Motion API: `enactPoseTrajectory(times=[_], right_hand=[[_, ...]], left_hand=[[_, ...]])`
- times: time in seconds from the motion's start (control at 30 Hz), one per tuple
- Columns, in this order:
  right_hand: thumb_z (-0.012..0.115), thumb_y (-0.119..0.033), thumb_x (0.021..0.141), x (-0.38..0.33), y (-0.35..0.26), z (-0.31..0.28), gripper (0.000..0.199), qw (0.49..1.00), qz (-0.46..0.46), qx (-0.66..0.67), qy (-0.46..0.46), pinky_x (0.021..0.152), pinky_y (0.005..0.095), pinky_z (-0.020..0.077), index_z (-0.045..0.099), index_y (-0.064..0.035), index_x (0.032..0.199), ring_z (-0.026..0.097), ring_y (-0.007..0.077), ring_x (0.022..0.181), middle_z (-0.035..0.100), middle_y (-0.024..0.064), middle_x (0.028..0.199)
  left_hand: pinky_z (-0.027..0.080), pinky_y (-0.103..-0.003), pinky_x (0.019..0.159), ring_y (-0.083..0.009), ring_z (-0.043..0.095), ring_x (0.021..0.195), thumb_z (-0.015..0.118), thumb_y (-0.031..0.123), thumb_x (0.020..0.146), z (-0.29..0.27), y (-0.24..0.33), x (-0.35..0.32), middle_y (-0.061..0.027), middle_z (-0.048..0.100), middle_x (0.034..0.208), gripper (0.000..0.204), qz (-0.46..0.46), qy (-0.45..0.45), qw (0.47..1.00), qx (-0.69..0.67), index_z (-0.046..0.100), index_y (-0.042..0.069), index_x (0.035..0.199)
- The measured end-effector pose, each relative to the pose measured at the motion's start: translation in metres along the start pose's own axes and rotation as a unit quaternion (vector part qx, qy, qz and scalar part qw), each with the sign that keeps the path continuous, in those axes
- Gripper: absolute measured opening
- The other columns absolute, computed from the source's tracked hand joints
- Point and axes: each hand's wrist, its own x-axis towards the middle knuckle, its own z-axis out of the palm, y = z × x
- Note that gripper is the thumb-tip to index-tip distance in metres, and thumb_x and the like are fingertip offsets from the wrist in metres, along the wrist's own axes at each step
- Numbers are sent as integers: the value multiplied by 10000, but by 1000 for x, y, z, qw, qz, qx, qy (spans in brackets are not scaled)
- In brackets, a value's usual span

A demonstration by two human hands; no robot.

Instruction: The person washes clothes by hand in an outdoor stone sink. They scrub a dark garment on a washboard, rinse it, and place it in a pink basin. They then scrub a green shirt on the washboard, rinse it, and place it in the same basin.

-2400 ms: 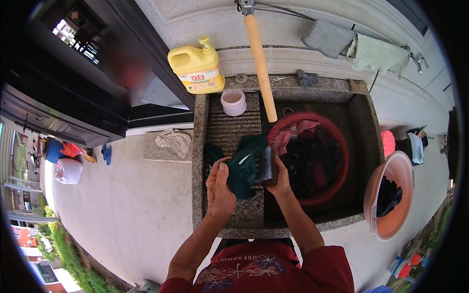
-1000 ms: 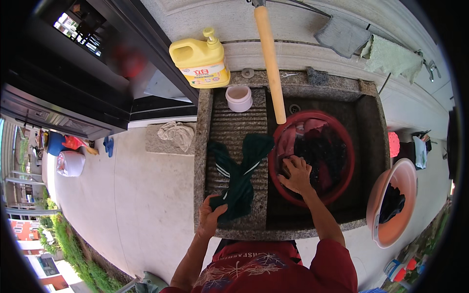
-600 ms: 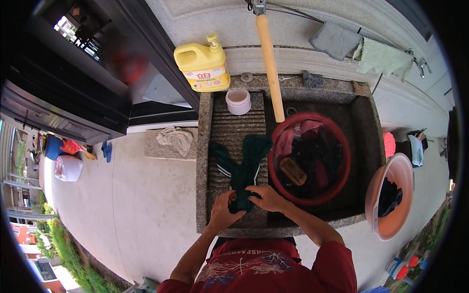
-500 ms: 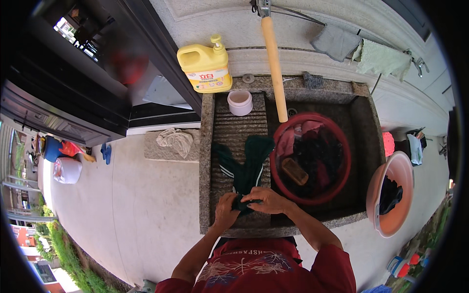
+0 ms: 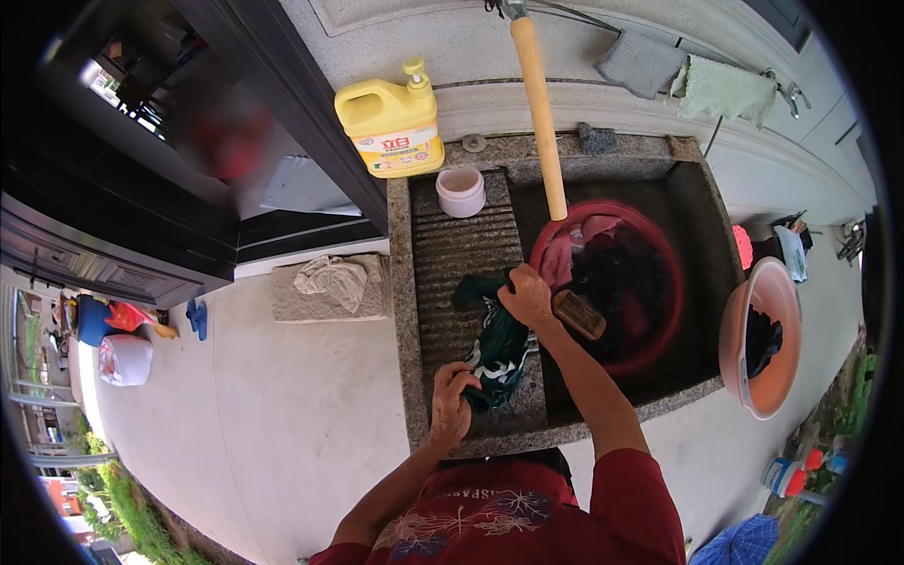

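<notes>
A dark green garment [image 5: 499, 348] with white markings lies bunched across the ridged stone washboard [image 5: 457, 250] on the sink's left side. My left hand [image 5: 452, 400] is closed on its near left edge. Farther up and to the right, my right hand [image 5: 527, 297] grips the garment's far part, fingers curled down over the cloth. Just right of that hand, a brown scrubbing brush [image 5: 579, 314] rests at the left side of a red basin [image 5: 674, 282]. Inside the basin are pink cloth [image 5: 557, 256] and dark wet clothes [image 5: 612, 273].
A white-pink tub [image 5: 460, 192] stands at the washboard's far end, beside a yellow pump jug [image 5: 391, 122]. A wooden pole [image 5: 539, 113] hangs over the stone sink [image 5: 405, 330]. At right stands a pink basin [image 5: 734, 330] holding dark cloth. A pale rag [image 5: 334, 281] lies on a stone slab at left.
My hands have moved apart: the right went up and right along the garment, while the left stayed near the front. The garment is now bunched diagonally with its white print showing.
</notes>
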Motion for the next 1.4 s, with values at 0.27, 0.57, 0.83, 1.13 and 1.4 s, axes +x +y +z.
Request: enactPoseTrajectory(times=[0.27,0.57,0.83,1.13,1.4], right_hand=[[583,-92,691,-8,-21,-6,295,981,-35,-22,192,679,437,420,607,-138,981,509,316,878,465,117,998],[643,-239,721,-84,-77,5,166,984,-158,57,62,570,401,437,572,-91,695,525,232,669,512,46,698],[718,-319,683,63,-40,17,263,954,-66,-156,246,568,419,441,599,-86,715,515,241,846,495,61,825],[685,-234,694,-51,-53,20,217,974,-206,-27,88,520,370,438,541,-83,636,514,262,660,507,87,726],[682,-273,722,27,-51,18,231,970,-103,-104,192,583,404,410,551,-83,705,513,265,792,503,79,797]], left_hand=[[383,-454,905,-331,447,1085,679,118,710,4,9,60,-142,481,1084,365,-15,-119,968,221,509,102,1032],[125,-576,1086,-339,70,1419,575,556,835,11,-61,49,-181,74,1527,967,26,-159,910,382,53,58,1479],[98,-588,1081,-336,62,1421,428,673,846,25,-53,66,-191,100,1525,960,-62,-235,894,376,82,35,1473],[47,-566,1091,-298,-53,1429,422,721,812,18,-53,67,-170,-3,1542,1028,-99,-272,839,461,94,2,1469],[109,-569,1085,-322,48,1424,449,704,812,22,-57,64,-183,65,1531,1000,-81,-233,881,404,178,-25,1439]])
